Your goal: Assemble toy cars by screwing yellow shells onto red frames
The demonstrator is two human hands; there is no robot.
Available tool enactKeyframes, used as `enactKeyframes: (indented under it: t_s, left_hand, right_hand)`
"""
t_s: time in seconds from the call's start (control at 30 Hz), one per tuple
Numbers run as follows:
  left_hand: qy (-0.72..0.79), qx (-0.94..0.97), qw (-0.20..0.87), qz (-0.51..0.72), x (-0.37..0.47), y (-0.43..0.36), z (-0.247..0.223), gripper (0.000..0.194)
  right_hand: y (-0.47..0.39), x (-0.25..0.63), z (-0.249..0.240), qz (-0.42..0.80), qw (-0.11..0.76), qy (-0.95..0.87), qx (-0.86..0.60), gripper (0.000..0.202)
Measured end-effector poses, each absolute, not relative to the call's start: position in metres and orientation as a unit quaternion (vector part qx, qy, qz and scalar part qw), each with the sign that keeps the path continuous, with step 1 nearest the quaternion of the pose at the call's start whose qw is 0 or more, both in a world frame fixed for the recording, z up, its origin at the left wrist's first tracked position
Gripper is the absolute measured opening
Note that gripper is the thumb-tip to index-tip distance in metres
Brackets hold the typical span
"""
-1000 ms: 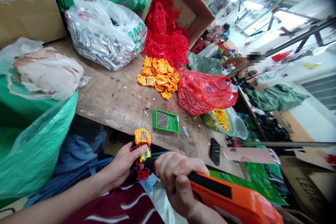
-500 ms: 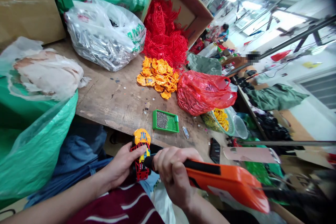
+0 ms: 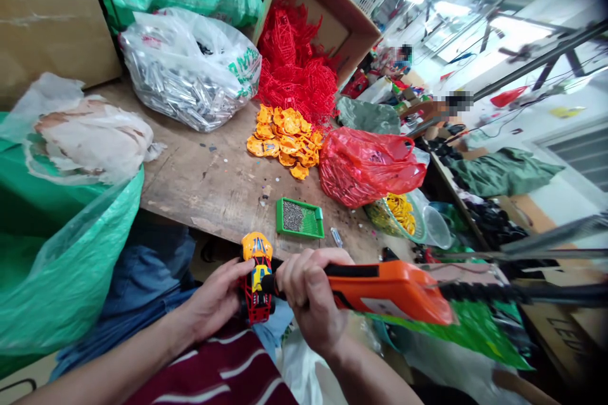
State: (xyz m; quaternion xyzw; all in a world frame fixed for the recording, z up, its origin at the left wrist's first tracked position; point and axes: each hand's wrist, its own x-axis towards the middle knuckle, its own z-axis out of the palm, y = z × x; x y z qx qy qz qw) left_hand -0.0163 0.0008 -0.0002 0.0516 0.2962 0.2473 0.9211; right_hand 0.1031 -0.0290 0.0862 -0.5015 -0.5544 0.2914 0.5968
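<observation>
A toy car (image 3: 258,245) with an orange-yellow front and a red frame is held at the table's front edge. My left hand (image 3: 219,296) grips it from the left side, fingers closed around its wheels and frame. Wrapped around the front of an orange electric screwdriver (image 3: 399,290), my right hand (image 3: 314,299) keeps the tool lying sideways. Its black nose meets the yellow and blue middle of the car; the bit's tip is hidden. Just beyond the car, a green tray (image 3: 313,220) holds small grey screws.
Orange car shells (image 3: 287,139) lie piled mid-table before a heap of red frames (image 3: 297,82) spilling from a box. A clear bag of silver parts (image 3: 190,88), a red bag (image 3: 368,168) and a basket of yellow parts (image 3: 401,215) stand around. A cable trails right from the screwdriver.
The screwdriver's rear end has swung up, so the tool lies closer to level. My left thumb has shifted up and left, showing more of the car's yellow middle.
</observation>
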Motion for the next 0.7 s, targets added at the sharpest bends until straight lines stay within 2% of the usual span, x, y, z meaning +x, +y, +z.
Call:
enactKeyframes:
  t_s: [0.1,0.2,0.47,0.7]
  left_hand:
    - [0.278,0.062,0.924,0.256,-0.019,-0.001,0.0,0.019]
    - [0.268,0.084,0.924,0.258,-0.021,-0.002,0.0,0.024]
    - [0.298,0.106,0.915,0.249,-0.024,-0.001,0.003,0.038]
    - [0.324,0.104,0.912,0.228,-0.027,0.0,0.0,0.035]
  right_hand:
    - [-0.028,0.104,0.083,0.357,0.652,-0.488,-0.456,0.018]
    - [-0.028,0.106,0.08,0.374,0.661,-0.482,-0.438,0.017]
    - [-0.026,0.104,0.086,0.385,0.688,-0.454,-0.415,0.016]
    - [-0.005,0.126,0.107,0.327,0.71,-0.424,-0.457,0.012]
